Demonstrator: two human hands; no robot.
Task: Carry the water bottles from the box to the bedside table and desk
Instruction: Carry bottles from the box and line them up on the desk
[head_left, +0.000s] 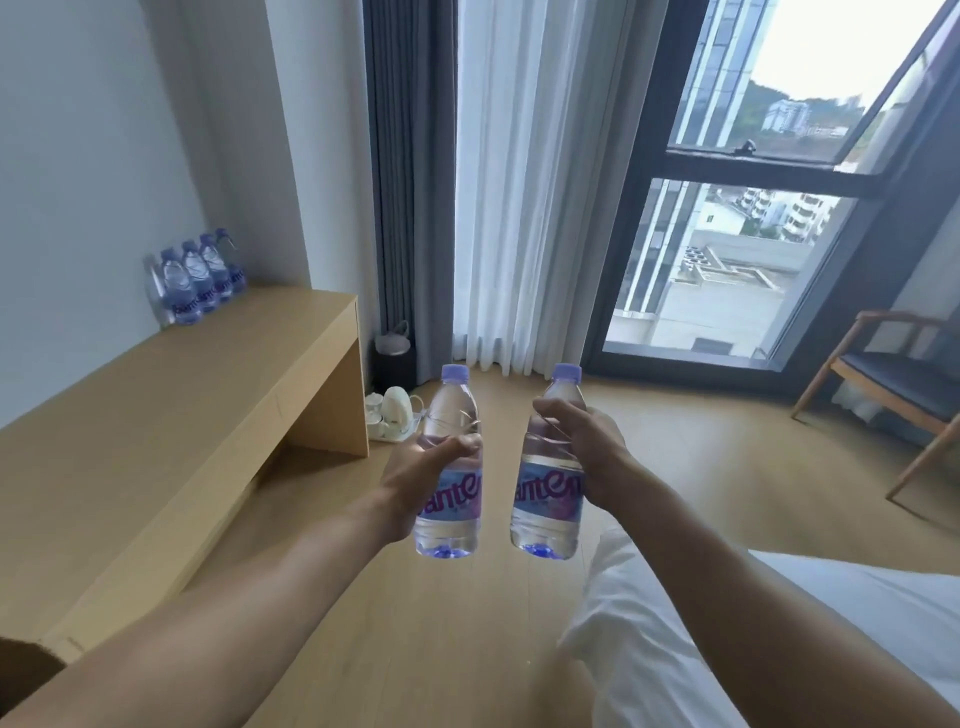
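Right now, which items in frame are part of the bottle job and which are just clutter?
Job:
- left hand holding a bottle
- right hand holding a second bottle
- row of bottles on the desk

Lying about:
- kettle and cups on the floor
- chair
- bed corner
- curtains

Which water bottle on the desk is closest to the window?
The last bottle in the row, at its far end beside the grey curtain. The other bottles on the desk stand nearer the camera.
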